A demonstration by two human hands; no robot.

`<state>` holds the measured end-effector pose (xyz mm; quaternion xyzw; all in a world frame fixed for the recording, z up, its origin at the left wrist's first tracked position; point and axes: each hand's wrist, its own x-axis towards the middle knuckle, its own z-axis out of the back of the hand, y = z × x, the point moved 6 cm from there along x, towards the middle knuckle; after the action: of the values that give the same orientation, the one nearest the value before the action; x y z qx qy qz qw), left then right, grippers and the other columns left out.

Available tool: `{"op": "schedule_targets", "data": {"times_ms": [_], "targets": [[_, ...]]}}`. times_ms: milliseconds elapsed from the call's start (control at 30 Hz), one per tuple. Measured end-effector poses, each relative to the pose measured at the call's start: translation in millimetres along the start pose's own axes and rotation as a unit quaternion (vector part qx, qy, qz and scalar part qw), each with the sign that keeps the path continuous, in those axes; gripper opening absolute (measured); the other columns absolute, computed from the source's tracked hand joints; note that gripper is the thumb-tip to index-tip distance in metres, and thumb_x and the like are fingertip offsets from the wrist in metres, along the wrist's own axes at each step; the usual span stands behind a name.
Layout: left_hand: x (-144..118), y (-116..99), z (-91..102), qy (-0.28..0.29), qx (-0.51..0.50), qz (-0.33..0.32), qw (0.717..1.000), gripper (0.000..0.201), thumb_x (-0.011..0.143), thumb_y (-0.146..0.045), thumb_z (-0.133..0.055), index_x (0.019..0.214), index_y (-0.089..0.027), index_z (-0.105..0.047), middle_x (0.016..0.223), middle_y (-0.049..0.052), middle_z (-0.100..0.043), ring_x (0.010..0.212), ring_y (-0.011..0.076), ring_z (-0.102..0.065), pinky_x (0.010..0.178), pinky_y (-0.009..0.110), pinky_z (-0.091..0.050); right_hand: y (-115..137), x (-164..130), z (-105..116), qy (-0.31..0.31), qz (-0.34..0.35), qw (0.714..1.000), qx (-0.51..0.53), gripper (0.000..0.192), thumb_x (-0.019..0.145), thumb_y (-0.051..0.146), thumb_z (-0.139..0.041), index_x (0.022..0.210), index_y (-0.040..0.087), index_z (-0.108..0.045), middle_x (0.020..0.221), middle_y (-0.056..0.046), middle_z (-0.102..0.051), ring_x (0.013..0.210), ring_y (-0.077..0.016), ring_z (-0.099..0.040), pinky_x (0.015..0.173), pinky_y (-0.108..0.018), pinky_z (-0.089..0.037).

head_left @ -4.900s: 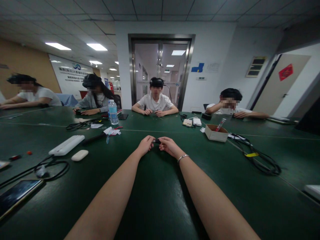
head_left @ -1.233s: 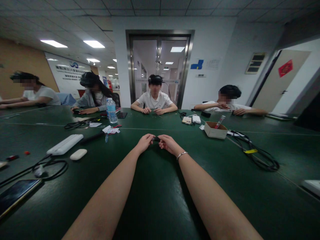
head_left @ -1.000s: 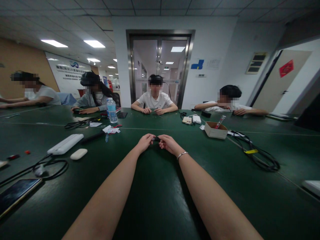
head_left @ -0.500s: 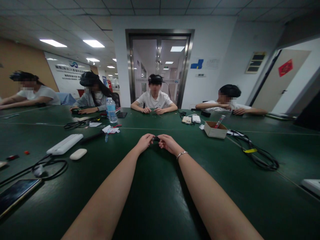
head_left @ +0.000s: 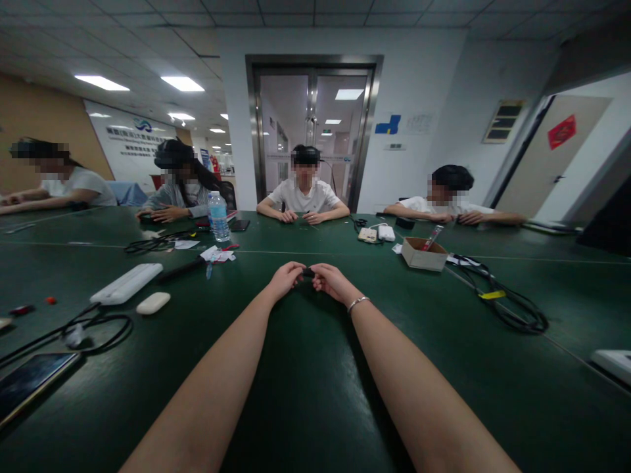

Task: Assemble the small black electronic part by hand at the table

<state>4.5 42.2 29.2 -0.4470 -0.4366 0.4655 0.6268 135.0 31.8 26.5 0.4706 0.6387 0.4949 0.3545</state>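
Note:
Between my two hands is a small black object (head_left: 308, 272), too small to name, held just above the green table (head_left: 315, 368). My left hand (head_left: 286, 279) pinches its left end with thumb and fingertips. From the other side my right hand (head_left: 333, 282) grips the right end, its fingers curled; a silver bracelet (head_left: 358, 303) circles that wrist. The fingers cover most of the object, so only its dark middle shows.
Left lie a phone (head_left: 34, 384), a white power strip (head_left: 127, 284), a white earbud case (head_left: 153, 303) and cables. A water bottle (head_left: 218, 217) stands farther back. Right are an open cardboard box (head_left: 424, 255) and a coiled black cable (head_left: 517, 312). Several people sit across the table.
Both hands stay nearly where they were, with the black object still between them. The view has shifted very slightly. Across the table, the hands of the people at left and right have moved a little.

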Motion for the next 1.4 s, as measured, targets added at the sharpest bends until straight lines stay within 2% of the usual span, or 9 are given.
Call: {"op": "schedule_targets", "data": {"times_ms": [400,467,633,800,867,1000,1133,1300,1400], "targets": [[-9.6,-6.3,6.0,0.023,-0.038,-0.029,0.999,0.025,0.071,-0.024,-0.063,0.093,-0.012,-0.060,0.086,0.008,-0.062,0.078,0.0151,-0.058,0.057,0.022,-0.043,1.9,-1.4,0.1,-0.026,-0.008,1.000,0.016,0.005,0.086,0.015,-0.048,0.083,0.013,-0.051,0.048,0.002,-0.050,0.039,-0.0091,-0.051,0.036,-0.016,-0.040],[-10.3,-6.0,6.8,0.023,-0.043,-0.026,0.998,0.026,0.070,-0.024,-0.064,0.093,-0.012,-0.061,0.086,0.008,-0.062,0.078,0.0151,-0.058,0.058,0.022,-0.043,1.5,-1.5,0.9,-0.027,-0.009,0.999,0.018,0.002,0.085,0.013,-0.049,0.085,0.013,-0.051,0.051,0.001,-0.051,0.040,-0.0093,-0.052,0.037,-0.016,-0.042],[-8.6,-3.1,6.8,0.013,-0.047,-0.018,0.999,0.025,0.070,-0.025,-0.066,0.090,-0.012,-0.061,0.083,0.008,-0.062,0.077,0.0148,-0.058,0.059,0.023,-0.044,3.5,-1.9,-0.5,-0.007,-0.001,1.000,0.019,0.028,0.075,-0.001,-0.052,0.097,0.015,-0.049,0.066,0.000,-0.057,0.048,-0.0100,-0.059,0.048,-0.020,-0.051],[-7.1,-1.4,6.0,0.016,-0.045,-0.020,0.999,0.024,0.070,-0.028,-0.066,0.088,-0.012,-0.061,0.081,0.007,-0.062,0.074,0.0142,-0.058,0.058,0.023,-0.043,1.7,-0.9,-3.5,-0.023,-0.029,0.998,-0.049,0.010,0.087,0.021,-0.048,0.096,0.015,-0.048,0.060,0.000,-0.054,0.041,-0.0121,-0.056,0.036,-0.021,-0.046],[-6.9,-1.1,5.9,0.016,-0.046,-0.018,0.999,0.025,0.070,-0.029,-0.066,0.088,-0.012,-0.061,0.080,0.006,-0.062,0.073,0.0138,-0.058,0.057,0.022,-0.043,2.6,-1.0,-3.0,-0.033,-0.022,0.997,-0.069,0.008,0.087,0.017,-0.046,0.094,0.015,-0.048,0.057,0.002,-0.051,0.035,-0.0095,-0.050,0.031,-0.019,-0.042],[-6.9,-1.1,5.9,0.012,-0.041,-0.014,0.999,0.026,0.070,-0.028,-0.066,0.089,-0.012,-0.061,0.077,0.006,-0.062,0.072,0.0137,-0.058,0.057,0.022,-0.043,4.7,-2.5,-2.8,-0.016,-0.006,0.999,-0.042,0.027,0.077,0.004,-0.051,0.099,0.018,-0.046,0.065,0.004,-0.052,0.037,-0.0064,-0.050,0.036,-0.019,-0.047],[-7.2,-2.1,4.4,0.019,-0.031,-0.021,0.999,0.027,0.069,-0.030,-0.066,0.089,-0.012,-0.061,0.081,0.008,-0.063,0.072,0.0137,-0.058,0.057,0.022,-0.043,1.7,-2.3,-2.7,-0.010,-0.033,0.998,-0.055,0.012,0.084,0.016,-0.047,0.096,0.017,-0.046,0.065,0.002,-0.051,0.037,-0.0079,-0.050,0.034,-0.021,-0.046],[-6.8,-2.2,4.1,0.018,-0.026,-0.020,0.999,0.028,0.069,-0.031,-0.067,0.088,-0.012,-0.061,0.078,0.007,-0.063,0.072,0.0139,-0.058,0.057,0.023,-0.043,2.5,-1.2,-2.2,-0.033,-0.027,0.998,-0.052,0.030,0.077,0.007,-0.053,0.100,0.021,-0.041,0.072,0.003,-0.052,0.044,-0.0095,-0.057,0.042,-0.024,-0.052],[-7.0,-1.8,4.1,0.018,-0.032,-0.014,0.999,0.027,0.069,-0.031,-0.066,0.087,-0.012,-0.061,0.079,0.007,-0.063,0.072,0.0141,-0.058,0.058,0.023,-0.042,0.0,-0.8,-3.2,-0.029,-0.049,0.997,-0.058,0.013,0.086,0.020,-0.049,0.096,0.019,-0.041,0.066,0.001,-0.052,0.041,-0.0111,-0.056,0.037,-0.023,-0.049]]}}
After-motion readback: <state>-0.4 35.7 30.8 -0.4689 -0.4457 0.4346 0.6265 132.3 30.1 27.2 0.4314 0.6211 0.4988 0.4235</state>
